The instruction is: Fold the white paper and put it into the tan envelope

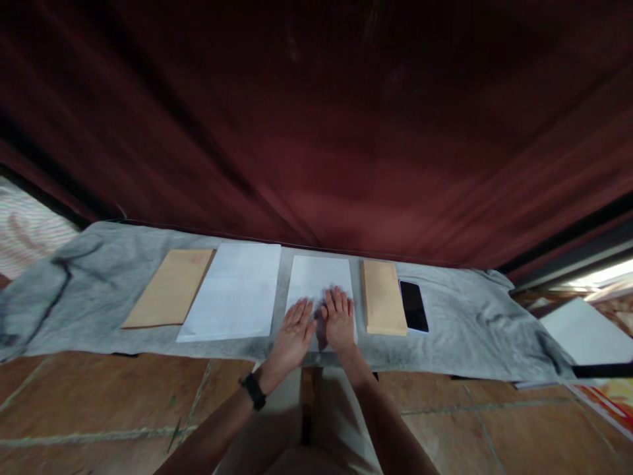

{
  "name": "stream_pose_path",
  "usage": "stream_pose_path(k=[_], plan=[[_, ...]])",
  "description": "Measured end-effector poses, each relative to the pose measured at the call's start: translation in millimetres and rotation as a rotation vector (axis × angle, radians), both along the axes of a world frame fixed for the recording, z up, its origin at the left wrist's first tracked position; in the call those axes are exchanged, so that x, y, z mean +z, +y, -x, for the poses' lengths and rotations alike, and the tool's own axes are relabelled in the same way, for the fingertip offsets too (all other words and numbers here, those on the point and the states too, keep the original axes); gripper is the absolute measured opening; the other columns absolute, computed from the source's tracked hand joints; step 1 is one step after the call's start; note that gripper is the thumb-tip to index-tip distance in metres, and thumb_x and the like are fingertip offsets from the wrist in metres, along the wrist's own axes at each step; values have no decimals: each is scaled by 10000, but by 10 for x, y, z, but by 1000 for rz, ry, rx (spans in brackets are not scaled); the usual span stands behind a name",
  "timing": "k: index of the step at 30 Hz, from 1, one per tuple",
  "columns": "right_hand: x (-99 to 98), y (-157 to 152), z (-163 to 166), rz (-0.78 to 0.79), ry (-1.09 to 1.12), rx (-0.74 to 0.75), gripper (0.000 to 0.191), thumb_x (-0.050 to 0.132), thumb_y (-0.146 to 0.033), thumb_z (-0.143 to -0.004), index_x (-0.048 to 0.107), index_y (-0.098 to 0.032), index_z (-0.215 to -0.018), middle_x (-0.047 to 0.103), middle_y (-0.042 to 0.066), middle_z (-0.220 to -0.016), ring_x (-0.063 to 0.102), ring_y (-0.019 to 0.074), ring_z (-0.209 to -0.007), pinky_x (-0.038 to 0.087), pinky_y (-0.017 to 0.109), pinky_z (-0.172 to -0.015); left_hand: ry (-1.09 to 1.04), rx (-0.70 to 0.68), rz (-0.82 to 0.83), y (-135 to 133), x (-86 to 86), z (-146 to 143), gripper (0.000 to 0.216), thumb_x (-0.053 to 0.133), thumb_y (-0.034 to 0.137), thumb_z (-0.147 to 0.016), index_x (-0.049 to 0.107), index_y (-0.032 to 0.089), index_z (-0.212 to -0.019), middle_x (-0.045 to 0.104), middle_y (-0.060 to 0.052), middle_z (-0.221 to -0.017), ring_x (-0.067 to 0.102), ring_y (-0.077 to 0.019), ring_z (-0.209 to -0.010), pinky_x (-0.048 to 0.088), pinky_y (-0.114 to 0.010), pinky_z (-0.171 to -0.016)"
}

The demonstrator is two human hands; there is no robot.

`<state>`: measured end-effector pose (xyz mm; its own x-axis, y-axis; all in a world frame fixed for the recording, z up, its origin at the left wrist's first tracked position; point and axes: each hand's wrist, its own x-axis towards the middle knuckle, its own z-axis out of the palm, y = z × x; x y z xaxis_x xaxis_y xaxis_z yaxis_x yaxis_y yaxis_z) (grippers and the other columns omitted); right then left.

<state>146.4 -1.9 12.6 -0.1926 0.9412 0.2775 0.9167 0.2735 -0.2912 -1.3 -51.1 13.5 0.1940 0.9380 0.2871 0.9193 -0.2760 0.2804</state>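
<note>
Grey cloth (pixel 459 316) under white paper (pixel 320 274), red curtain (pixel 336 158), tiled floor (pixel 109 389)

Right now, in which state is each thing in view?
Left hand: palm down, open
Right hand: palm down, open
White sheet: flat, under both hands
Larger white paper: lying flat
Left tan paper: lying flat
Right tan stack: lying flat
Phone: screen up, dark
Grey cloth: spread, wrinkled
Watch: strapped on
</note>
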Motion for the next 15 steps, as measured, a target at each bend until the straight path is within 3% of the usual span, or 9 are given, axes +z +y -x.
stream_pose_path(k=[4,7,11,15], plan=[[-101,-27,-5,18,-29,6,531,405,-206,-1020,417,-183,-1551,358,147,-1626,313,297,-1519,205,568,-1225,6,104,20,471,48,-215,567,299,406,-1060,396,131,-1546,392,-145,-1615,300,-281,-1529,300,-503,-1235],[-149,-31,-9,0,-27,6,501,389,-218,-1037,447,-183,-1533,397,139,-1608,324,292,-1514,231,561,-1219,39,140,48,676,-6,-224,597,317,455,-1048,427,116,-1528,373,-165,-1620,281,-307,-1535,261,-531,-1242],[-204,73,-29,-36,-1,-11,466,365,-287,-1069,487,-182,-1507,444,127,-1582,362,287,-1494,274,541,-1209,63,128,12,709,-137,-94,595,325,451,-1045,412,139,-1544,367,-154,-1625,267,-293,-1541,244,-517,-1249],[-178,405,-27,-44,-13,21,471,346,-274,-1073,484,-150,-1506,437,155,-1580,391,273,-1478,305,507,-1201,68,113,-11,685,-174,-45,595,325,434,-1042,391,145,-1557,357,-146,-1630,270,-293,-1539,250,-521,-1247]])
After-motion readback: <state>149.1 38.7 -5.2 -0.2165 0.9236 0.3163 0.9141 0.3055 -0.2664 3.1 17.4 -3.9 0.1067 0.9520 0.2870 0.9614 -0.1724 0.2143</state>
